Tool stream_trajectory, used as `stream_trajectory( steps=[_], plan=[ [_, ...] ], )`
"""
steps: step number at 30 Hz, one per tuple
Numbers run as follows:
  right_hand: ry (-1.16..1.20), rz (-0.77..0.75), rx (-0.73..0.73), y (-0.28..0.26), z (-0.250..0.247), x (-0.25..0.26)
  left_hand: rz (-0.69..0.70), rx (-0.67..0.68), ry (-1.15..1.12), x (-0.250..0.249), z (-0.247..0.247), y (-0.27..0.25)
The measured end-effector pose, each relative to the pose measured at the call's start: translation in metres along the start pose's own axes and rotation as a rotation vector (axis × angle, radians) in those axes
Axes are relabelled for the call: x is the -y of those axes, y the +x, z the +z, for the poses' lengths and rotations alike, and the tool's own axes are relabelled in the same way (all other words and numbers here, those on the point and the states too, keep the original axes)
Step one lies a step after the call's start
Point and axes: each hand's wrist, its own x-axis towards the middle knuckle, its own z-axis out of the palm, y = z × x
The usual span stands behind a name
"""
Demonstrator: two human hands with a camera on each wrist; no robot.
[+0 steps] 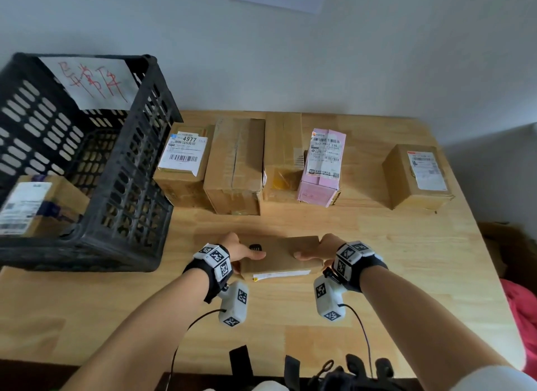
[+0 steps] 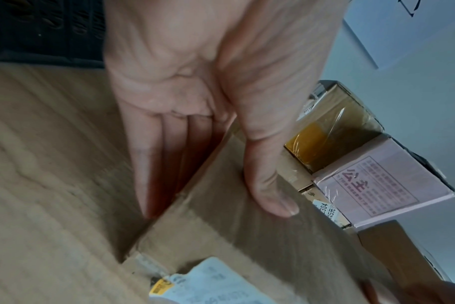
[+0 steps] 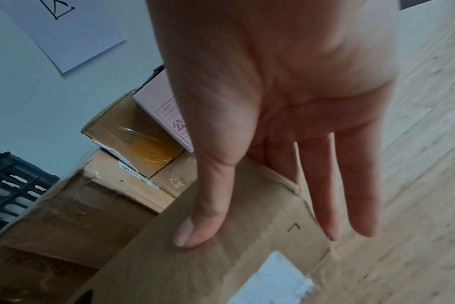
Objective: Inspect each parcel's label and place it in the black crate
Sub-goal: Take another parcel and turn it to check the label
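Observation:
A flat brown parcel (image 1: 279, 254) lies at the front middle of the wooden table (image 1: 377, 274), with a white label (image 1: 280, 274) on its near side. My left hand (image 1: 247, 252) grips its left end, thumb on top and fingers (image 2: 156, 164) down the side. My right hand (image 1: 316, 251) grips the right end the same way, its thumb (image 3: 203, 226) pressed on the top face. The black crate (image 1: 139, 187) stands at the left and holds one labelled parcel (image 1: 37, 204). Several other parcels line the back, among them a pink one (image 1: 322, 166).
The back row runs from a box labelled 4977 (image 1: 186, 163) beside the crate to a lone brown box (image 1: 418, 175) at the right. A handwritten sign (image 1: 93, 82) hangs in the crate. Red cloth (image 1: 523, 309) lies off the table's right edge.

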Motion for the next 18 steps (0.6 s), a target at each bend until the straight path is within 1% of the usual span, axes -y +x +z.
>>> stream_trajectory(
  steps=[5,10,13,14,16,18],
  plan=[
    [0.045,0.009,-0.01,-0.008,0.001,0.0,0.022,-0.01,0.036,0.005,0.001,0.006],
    [0.178,-0.005,-0.069,-0.025,0.016,-0.004,0.055,-0.01,0.023,0.008,0.001,-0.007],
    [0.234,-0.035,-0.042,-0.038,0.016,-0.009,0.071,-0.015,0.027,0.008,0.0,-0.014],
    [0.281,-0.048,-0.03,-0.042,0.013,-0.01,0.074,-0.019,0.016,0.009,-0.002,-0.015],
    [0.45,-0.069,-0.01,-0.048,0.005,-0.011,0.052,-0.016,-0.037,0.01,-0.006,-0.02],
    [0.649,-0.094,-0.053,-0.058,-0.005,-0.012,0.039,0.006,-0.143,0.012,-0.008,-0.022]
  ],
)
